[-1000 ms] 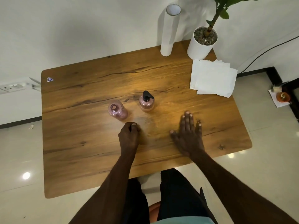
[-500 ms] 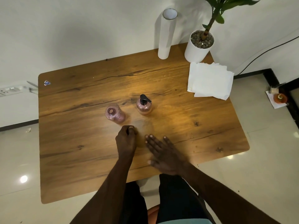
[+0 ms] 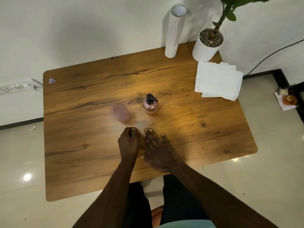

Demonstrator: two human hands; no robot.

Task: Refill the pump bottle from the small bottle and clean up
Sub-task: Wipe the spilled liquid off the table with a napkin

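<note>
The pump bottle [image 3: 150, 106], pink with a black pump head, stands upright at the middle of the wooden table [image 3: 79, 145]. To its left stands the small pink bottle [image 3: 120, 112], blurred, its mouth uncovered. My left hand [image 3: 129, 143] rests as a fist on the table just in front of the two bottles, its fingertips pinched on what looks like a small dark cap. My right hand [image 3: 156, 148] lies flat beside it, palm down and fingers apart, nearly touching it. A pale wet smear [image 3: 144, 123] marks the wood between the hands and the bottles.
A stack of white tissues [image 3: 217, 81] lies at the table's right back edge. Behind it stand a white plant pot [image 3: 206, 46] and an upright white paper roll [image 3: 174, 32]. A wall runs along the table's far edge.
My right hand has slid left across the table, from well right of the fist to right beside it. The left fist and both bottles have stayed put.
</note>
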